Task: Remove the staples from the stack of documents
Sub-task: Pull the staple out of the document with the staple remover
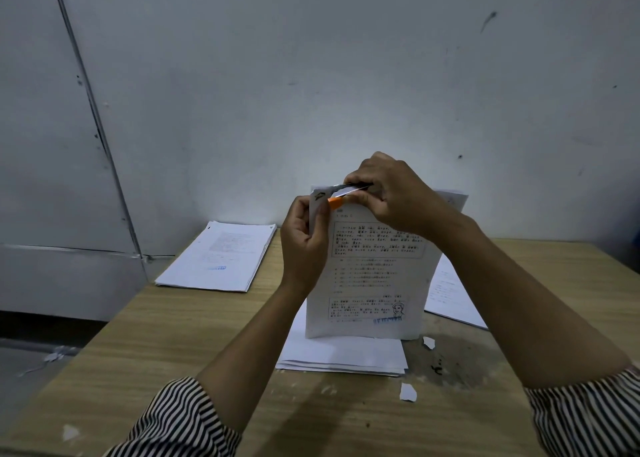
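— Held upright above the middle of the tabletop: a white stapled document printed with black text and a blue stamp [367,276], bottom edge resting on a flat stack of white sheets [343,356].

— And at the top-left corner?

— Pinched there by the left hand [304,242], fingers curled round the paper's edge. Gripped tight in the right hand [388,197], a small orange-and-metal staple remover [341,197], its tip laid against that same corner. Staple itself too small to make out.

— Beyond the hands?

— Toward the far-left corner of the light wooden tabletop [166,345], a thick pile of white printed papers with a blue stamp [221,255]. Behind the held document, toward the right edge, more white printed sheets [450,294], partly hidden. Near the front, torn white paper scraps [408,392], one just beside the flat stack. Black-and-white striped sleeves [180,422] at both forearms. At the back, a scuffed grey wall [311,75].
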